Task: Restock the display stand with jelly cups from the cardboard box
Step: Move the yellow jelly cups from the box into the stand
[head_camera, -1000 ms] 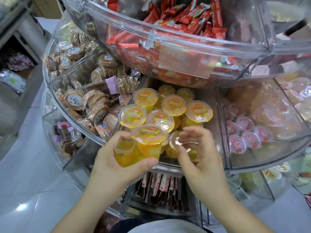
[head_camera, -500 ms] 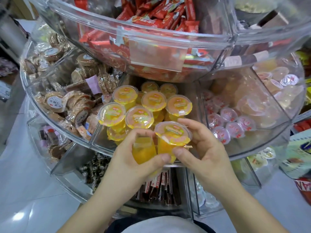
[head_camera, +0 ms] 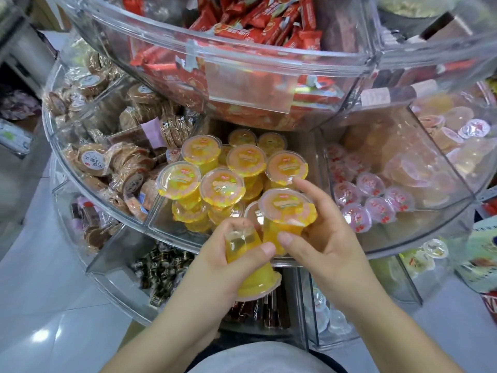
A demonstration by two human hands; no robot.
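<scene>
At frame centre, the left hand is gripping an inverted yellow plastic jelly cup while the right hand is clasping an upright foil-lidded yellow jelly cup over the clear acrylic display stand.

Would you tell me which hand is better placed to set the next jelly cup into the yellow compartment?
Right, probably: the right hand holds an upright cup over the compartment, while the left hand's cup is inverted, nearer the body.

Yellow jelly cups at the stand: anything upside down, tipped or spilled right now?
One stands out: the cup in the left hand, the inverted jelly cup, is upside down, lid rim toward the floor. The right hand holds the upright jelly cup at the bin's front edge. No spill shows.
</scene>
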